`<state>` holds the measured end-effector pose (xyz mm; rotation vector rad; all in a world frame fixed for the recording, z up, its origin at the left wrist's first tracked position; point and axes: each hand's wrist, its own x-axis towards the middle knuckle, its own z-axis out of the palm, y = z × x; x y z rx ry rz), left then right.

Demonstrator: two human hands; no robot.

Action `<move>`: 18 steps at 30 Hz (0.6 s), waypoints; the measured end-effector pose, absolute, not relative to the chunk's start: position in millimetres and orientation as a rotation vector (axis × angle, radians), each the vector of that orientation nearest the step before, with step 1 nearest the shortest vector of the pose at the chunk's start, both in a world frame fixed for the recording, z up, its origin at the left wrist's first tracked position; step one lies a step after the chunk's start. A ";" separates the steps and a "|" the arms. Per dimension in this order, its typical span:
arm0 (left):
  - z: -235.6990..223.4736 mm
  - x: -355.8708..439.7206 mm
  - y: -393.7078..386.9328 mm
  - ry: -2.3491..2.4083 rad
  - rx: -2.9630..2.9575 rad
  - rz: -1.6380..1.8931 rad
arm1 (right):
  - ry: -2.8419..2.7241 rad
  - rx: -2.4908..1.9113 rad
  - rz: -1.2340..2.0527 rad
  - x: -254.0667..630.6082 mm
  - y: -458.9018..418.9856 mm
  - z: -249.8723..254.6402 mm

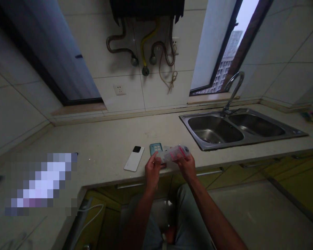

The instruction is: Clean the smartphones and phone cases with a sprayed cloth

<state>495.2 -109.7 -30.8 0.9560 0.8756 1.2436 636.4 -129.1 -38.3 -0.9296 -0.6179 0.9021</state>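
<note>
Between my hands is a clear plastic packet (172, 152) with pink parts and something dark at its right end; what is inside is too blurred to name. My left hand (153, 170) pinches its left end, and my right hand (187, 166) grips the right end by the pink part. Both hands are just above the counter's front edge. A teal phone case (154, 147) lies behind my left hand, partly hidden by it and the packet. Left of that hand, a white phone (134, 159) with a black camera block rests back side up, apart from my fingers.
A steel double sink (212, 130) with a curved tap (233, 88) is set into the pale counter (104, 146) at right. A blurred-out bright patch (44, 184) covers the left side. A white cable (94, 207) hangs below the counter. Pipes from a black wall unit (147, 8) hang above.
</note>
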 end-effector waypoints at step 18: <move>-40.5 515.8 -97.4 1.203 1.237 1.464 | -0.788 -1.030 0.764 635.5 -129.5 -38.5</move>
